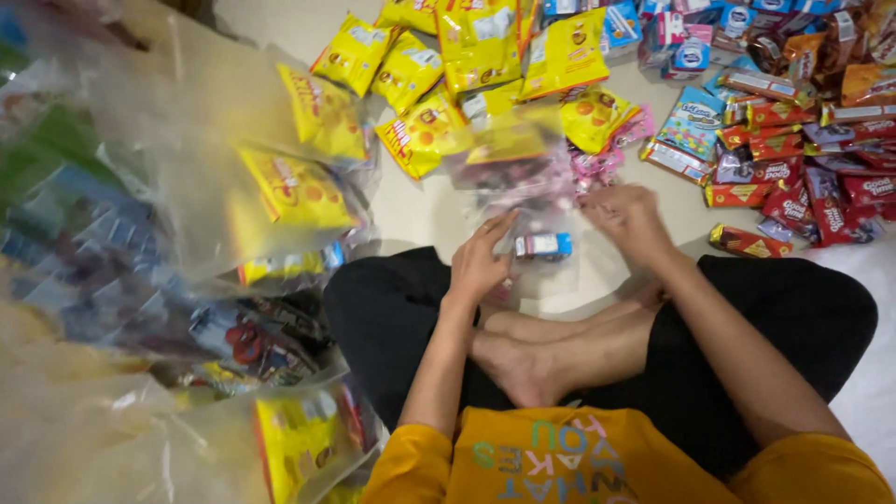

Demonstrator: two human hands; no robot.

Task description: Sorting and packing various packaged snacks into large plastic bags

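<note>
A pale beige floor (420,210) under even indoor light, with a white sheet (868,373) at the right edge.
</note>
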